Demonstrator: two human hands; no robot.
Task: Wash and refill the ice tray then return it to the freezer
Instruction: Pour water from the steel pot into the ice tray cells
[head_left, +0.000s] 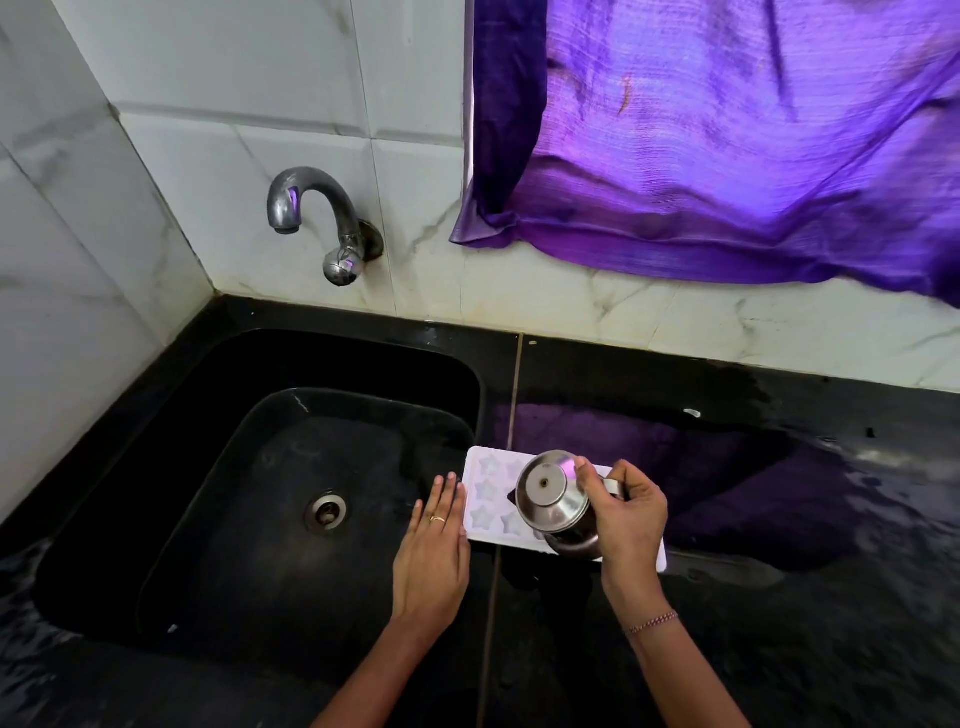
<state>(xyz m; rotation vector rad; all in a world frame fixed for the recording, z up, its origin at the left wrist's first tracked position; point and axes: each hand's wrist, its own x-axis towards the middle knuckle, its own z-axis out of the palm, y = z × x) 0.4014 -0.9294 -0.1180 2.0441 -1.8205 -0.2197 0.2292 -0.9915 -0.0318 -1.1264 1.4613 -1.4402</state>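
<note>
Right hand (626, 512): fingers curled around the handle of a steel jug (558, 501), thumb pressed on top near the lid. The jug is tilted, its lidded top facing the camera, and it sits over the ice tray (485, 491). No stream of water can be made out.

Left hand (434, 553): flat, fingers straight and pressed together, empty, a ring on one finger. Its fingertips (449, 480) lie against the tray's short edge; whether the palm rests on the counter or hovers cannot be told.

The ice tray, white with star-shaped cells, lies between the two hands on the black countertop (753, 623), just beside the sink's right rim. Much of it is hidden under the jug and right hand; whether the cells hold water cannot be told.

Left of the left hand, the black sink (156, 519) with a metal drain (326, 513). Beyond both hands, a steel wall tap (317, 218) on white tiles. Beyond the right hand, a purple curtain (727, 140). The counter to the right of the right hand is wet.
</note>
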